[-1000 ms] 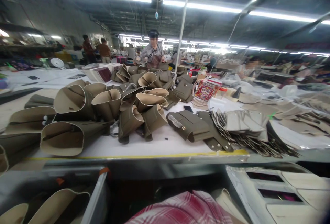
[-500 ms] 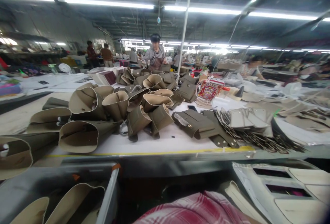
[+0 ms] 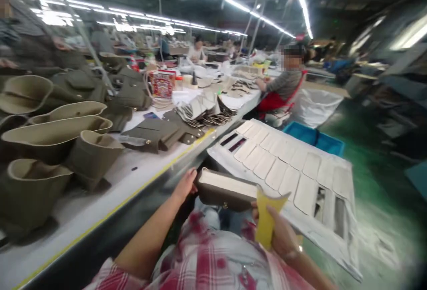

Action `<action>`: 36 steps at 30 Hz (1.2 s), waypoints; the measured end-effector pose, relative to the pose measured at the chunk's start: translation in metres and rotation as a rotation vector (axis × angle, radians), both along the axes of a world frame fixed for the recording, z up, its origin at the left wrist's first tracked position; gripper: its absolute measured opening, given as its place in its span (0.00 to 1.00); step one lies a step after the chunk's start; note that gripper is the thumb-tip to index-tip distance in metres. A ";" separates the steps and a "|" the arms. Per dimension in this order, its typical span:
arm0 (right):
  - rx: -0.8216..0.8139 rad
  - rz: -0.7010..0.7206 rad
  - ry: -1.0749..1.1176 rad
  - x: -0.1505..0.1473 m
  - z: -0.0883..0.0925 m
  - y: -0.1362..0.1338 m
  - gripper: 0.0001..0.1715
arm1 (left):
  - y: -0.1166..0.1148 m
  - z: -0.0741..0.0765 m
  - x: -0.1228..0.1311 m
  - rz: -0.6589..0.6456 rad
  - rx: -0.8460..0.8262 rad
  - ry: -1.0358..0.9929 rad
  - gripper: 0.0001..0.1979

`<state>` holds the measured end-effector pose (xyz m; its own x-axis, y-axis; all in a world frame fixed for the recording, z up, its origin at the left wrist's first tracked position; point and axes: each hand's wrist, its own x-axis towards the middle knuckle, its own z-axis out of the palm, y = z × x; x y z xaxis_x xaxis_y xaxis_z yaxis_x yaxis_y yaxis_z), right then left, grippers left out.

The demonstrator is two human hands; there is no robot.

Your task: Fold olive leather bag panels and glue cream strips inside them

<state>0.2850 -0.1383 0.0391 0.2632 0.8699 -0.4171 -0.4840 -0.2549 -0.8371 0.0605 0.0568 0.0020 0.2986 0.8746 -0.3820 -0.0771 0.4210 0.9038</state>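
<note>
An olive-brown bag (image 3: 213, 195) with a pale top and a small metal clasp is held across my lap. My left hand (image 3: 187, 187) grips its left end, with some of the fingers hidden behind the edge. At the other end, my right hand (image 3: 283, 233) is closed on a flat yellow piece (image 3: 266, 223) with a curved, notched top edge. The yellow piece overlaps the bag's right end, and fingertips show beside it. I cannot tell whether that hand also presses on the bag.
To my left, a white table (image 3: 133, 185) bears several olive bag bodies (image 3: 36, 201) and a stack of pale-topped straps (image 3: 200, 112). On the right lies a white board (image 3: 240, 172) with rows of cream panels. Beyond it are a blue crate (image 3: 312, 138) and a seated co-worker (image 3: 283, 85).
My view has swung right and down from the table. Both hands have come into view, with the bag and the yellow piece in them.
</note>
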 end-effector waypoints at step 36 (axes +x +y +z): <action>-0.239 0.400 0.051 -0.100 -0.036 0.107 0.23 | 0.015 -0.028 0.008 -0.233 -0.319 -0.520 0.31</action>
<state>0.1848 -0.0311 0.0027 -0.0995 0.7766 -0.6221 -0.3470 -0.6131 -0.7098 0.0681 0.0720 -0.0255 0.6822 0.6327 -0.3665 -0.3452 0.7206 0.6013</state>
